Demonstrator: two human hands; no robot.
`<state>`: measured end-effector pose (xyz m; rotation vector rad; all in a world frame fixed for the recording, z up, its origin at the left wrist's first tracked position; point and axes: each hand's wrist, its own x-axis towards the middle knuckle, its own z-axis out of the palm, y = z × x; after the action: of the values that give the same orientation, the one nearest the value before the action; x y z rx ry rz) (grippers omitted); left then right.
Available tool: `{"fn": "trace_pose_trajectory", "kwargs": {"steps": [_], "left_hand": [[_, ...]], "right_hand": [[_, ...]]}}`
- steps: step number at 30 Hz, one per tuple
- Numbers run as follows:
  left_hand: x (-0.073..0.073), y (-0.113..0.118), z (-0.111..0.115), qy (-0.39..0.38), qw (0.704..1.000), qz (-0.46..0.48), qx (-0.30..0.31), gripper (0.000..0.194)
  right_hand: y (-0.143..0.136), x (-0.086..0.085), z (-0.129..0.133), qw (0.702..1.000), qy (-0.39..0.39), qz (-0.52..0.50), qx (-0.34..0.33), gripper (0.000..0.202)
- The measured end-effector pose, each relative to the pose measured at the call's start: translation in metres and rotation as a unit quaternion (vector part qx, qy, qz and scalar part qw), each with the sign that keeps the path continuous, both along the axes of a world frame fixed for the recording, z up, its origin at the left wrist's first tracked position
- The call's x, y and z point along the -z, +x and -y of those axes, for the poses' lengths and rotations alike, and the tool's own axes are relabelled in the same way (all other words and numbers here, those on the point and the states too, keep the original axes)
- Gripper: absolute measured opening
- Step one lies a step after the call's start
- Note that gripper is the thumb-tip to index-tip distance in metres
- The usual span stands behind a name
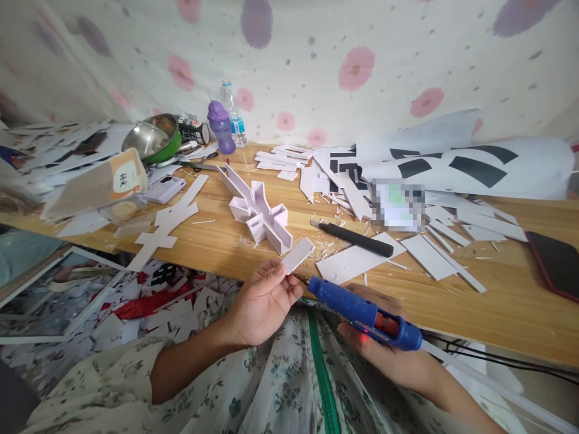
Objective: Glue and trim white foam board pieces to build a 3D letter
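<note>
Between the thumb and fingers of my left hand [266, 298] is a small white foam board strip [298, 255], held over the table's front edge. My right hand [384, 346] grips a blue hot glue gun [348, 303] with a small red light glowing near its handle. The gun's nozzle points left, close to the strip's lower edge; whether it touches I cannot tell. Just beyond the strip, a white walled foam board shape [260, 214] with several arms rests on the table. A black-handled craft knife [355, 237] lies to its right.
Cut white pieces [434, 256] and scraps litter the wooden table [217, 241]. A phone [554, 265] lies at the right. Toward the back stand a purple bottle [221, 129], a clear water bottle [234, 120] and a green-sided metal bowl [156, 138]. A paper roll [534, 166] lies back right.
</note>
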<state>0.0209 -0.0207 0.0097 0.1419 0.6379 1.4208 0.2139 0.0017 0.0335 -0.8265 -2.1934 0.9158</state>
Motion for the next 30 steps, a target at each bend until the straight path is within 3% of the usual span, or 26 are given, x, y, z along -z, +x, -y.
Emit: {"fn": "trace_pose_trajectory", "kwargs": {"steps": [13,21,30], "left_hand": [[0.0013,-0.0007,0.0029,0.012,1.000,0.014,0.012,0.011],[-0.0011,-0.0014,0.0022,0.011,1.000,0.003,0.023,0.013],[-0.0017,-0.0018,0.0027,0.008,0.999,-0.004,0.033,0.014]], "right_hand": [[-0.0011,-0.0014,0.0015,1.000,0.022,0.003,0.001,0.002],[-0.0003,-0.0047,0.0031,0.998,0.046,-0.005,0.040,0.017],[0.0032,-0.0039,0.0023,0.995,0.060,-0.006,0.075,0.017]]}}
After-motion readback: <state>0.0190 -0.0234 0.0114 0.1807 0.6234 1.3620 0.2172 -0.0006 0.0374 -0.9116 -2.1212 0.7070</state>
